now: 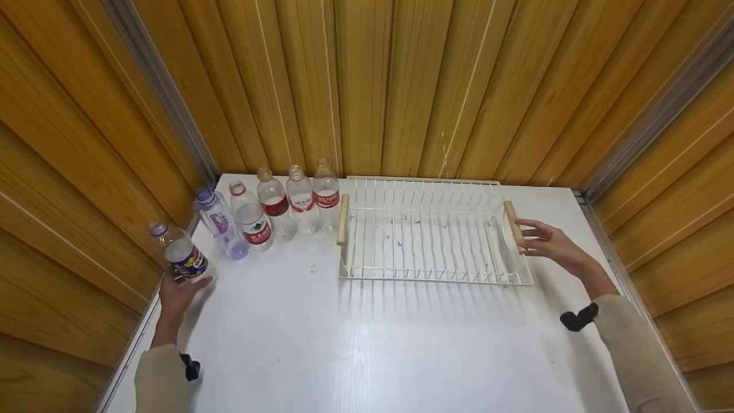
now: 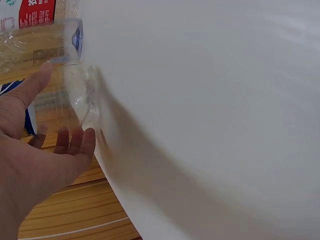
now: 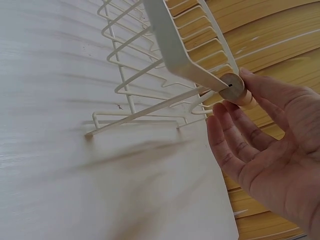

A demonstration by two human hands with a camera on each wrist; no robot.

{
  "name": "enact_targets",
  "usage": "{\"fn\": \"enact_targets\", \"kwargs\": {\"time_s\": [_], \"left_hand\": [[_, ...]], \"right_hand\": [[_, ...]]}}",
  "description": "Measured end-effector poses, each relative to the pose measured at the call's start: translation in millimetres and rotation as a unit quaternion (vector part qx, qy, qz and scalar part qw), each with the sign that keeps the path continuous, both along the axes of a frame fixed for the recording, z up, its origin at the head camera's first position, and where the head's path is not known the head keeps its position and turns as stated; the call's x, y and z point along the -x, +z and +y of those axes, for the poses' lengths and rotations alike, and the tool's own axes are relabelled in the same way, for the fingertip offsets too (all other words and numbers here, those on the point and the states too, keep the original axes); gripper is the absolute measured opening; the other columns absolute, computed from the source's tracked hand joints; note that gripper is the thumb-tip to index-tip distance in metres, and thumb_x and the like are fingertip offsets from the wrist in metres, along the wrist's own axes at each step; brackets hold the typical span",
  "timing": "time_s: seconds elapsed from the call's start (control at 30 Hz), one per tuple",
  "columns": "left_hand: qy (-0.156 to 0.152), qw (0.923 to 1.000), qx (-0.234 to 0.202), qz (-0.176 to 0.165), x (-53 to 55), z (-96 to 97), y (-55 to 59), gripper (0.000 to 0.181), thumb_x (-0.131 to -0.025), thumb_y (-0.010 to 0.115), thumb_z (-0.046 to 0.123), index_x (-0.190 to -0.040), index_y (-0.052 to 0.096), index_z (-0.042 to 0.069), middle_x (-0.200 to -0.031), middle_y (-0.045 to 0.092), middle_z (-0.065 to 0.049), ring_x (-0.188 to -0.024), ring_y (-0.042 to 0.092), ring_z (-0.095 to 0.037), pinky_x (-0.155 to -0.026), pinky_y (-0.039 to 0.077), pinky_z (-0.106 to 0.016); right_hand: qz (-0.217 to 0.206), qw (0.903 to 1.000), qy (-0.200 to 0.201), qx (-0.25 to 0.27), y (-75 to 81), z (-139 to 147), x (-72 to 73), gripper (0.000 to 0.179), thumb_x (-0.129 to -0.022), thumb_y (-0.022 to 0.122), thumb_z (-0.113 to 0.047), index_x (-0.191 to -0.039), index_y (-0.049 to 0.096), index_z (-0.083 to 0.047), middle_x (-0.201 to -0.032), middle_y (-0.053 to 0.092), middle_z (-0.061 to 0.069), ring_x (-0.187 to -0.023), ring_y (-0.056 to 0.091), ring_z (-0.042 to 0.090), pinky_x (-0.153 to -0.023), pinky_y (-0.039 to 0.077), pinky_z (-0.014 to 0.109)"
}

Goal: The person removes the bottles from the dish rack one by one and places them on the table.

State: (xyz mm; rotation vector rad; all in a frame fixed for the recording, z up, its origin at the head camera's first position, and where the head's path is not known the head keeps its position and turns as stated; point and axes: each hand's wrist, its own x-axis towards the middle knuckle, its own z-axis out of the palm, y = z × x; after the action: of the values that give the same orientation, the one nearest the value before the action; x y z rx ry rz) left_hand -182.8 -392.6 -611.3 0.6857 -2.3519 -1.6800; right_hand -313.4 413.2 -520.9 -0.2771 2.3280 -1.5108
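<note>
At the left edge of the white table stands a clear plastic bottle [image 1: 186,258] with a dark blue label and purple neck ring. My left hand [image 1: 176,295] holds it low down, thumb along one side and fingers along the other. Its base [image 2: 84,95] is close to the tabletop in the left wrist view. On the right, my right hand [image 1: 550,244] grips the wooden handle [image 1: 514,226] of a white wire dish rack [image 1: 436,281]. Seen from the right wrist, the thumb lies by the handle's round end [image 3: 232,89] and the fingers curl under it.
Several uncapped plastic bottles stand in a row left of the rack: a purple-tinted one [image 1: 221,223], one with a red mountain label [image 1: 252,223], and others by the rack's left wooden handle [image 1: 343,221]. Wood-patterned walls [image 1: 367,86] enclose the white table [image 1: 344,344].
</note>
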Motion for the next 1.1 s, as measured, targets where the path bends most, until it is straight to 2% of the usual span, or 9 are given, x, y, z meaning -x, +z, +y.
{"fn": "enact_targets", "kwargs": {"time_s": [0.13,0.23,0.4,0.6,0.77,1.0,1.1], "left_hand": [[-0.023,0.9997,0.0,-0.006,-1.9,-5.2,-0.5,0.088,-0.092,0.073,0.008,-0.16,0.018,-0.002,-0.161,0.032,-0.028,-0.147,0.035,-0.042,-0.122,0.032,-0.054],[-0.04,0.999,-0.011,-0.018,2.2,-6.6,-1.8,0.092,-0.094,0.072,0.01,-0.162,0.011,0.0,-0.165,0.023,-0.028,-0.152,0.027,-0.045,-0.124,0.029,-0.055],[-0.042,0.9983,-0.025,-0.031,10.9,-4.2,-4.0,0.098,-0.095,0.072,0.011,-0.163,0.003,0.003,-0.169,0.016,-0.026,-0.155,0.02,-0.045,-0.126,0.022,-0.056],[-0.041,0.9983,-0.038,-0.016,18.4,-2.6,-2.4,0.094,-0.096,0.069,0.007,-0.164,0.004,0.005,-0.168,0.017,-0.026,-0.157,0.018,-0.043,-0.128,0.018,-0.055],[-0.061,0.9972,-0.038,-0.022,23.0,-7.0,1.5,0.092,-0.097,0.068,0.008,-0.163,0.005,0.002,-0.168,0.015,-0.027,-0.158,0.013,-0.043,-0.129,0.01,-0.055],[-0.068,0.9966,-0.032,-0.034,28.9,-7.3,6.9,0.088,-0.095,0.068,0.004,-0.162,0.012,-0.003,-0.164,0.024,-0.03,-0.155,0.021,-0.042,-0.128,0.017,-0.053],[-0.07,0.9963,-0.029,-0.039,31.7,-7.0,7.9,0.089,-0.095,0.069,0.005,-0.162,0.011,-0.002,-0.165,0.024,-0.03,-0.155,0.021,-0.042,-0.128,0.017,-0.054]], "right_hand": [[-0.004,1.0,-0.001,-0.008,-0.1,-1.4,2.3,0.07,-0.1,0.066,-0.019,-0.159,0.031,-0.005,-0.153,0.037,0.023,-0.107,0.063,-0.003,-0.09,0.057,0.02],[-0.007,0.9999,-0.002,-0.012,0.1,-0.7,2.1,0.07,-0.101,0.065,-0.02,-0.16,0.03,-0.006,-0.157,0.034,0.026,-0.107,0.062,-0.005,-0.09,0.057,0.019],[-0.009,0.9999,0.002,-0.012,-0.3,-1.2,1.6,0.071,-0.101,0.065,-0.02,-0.16,0.029,-0.006,-0.159,0.032,0.027,-0.108,0.061,-0.005,-0.09,0.056,0.019],[-0.009,0.9999,-0.001,-0.013,-0.3,-1.3,0.8,0.071,-0.101,0.066,-0.02,-0.16,0.029,-0.006,-0.158,0.033,0.027,-0.107,0.062,-0.004,-0.09,0.057,0.02],[-0.005,0.9999,0.002,-0.01,0.0,-2.2,0.0,0.071,-0.1,0.066,-0.019,-0.16,0.029,-0.006,-0.157,0.034,0.028,-0.107,0.063,-0.004,-0.09,0.057,0.019],[0.004,1.0,0.002,0.002,0.0,-2.5,-1.8,0.07,-0.099,0.067,-0.015,-0.158,0.031,-0.003,-0.144,0.043,0.02,-0.108,0.065,0.003,-0.09,0.057,0.02],[0.003,1.0,0.0,-0.002,0.2,-3.1,-1.7,0.071,-0.099,0.067,-0.017,-0.159,0.031,-0.003,-0.144,0.043,0.02,-0.107,0.065,0.002,-0.09,0.057,0.02]]}}
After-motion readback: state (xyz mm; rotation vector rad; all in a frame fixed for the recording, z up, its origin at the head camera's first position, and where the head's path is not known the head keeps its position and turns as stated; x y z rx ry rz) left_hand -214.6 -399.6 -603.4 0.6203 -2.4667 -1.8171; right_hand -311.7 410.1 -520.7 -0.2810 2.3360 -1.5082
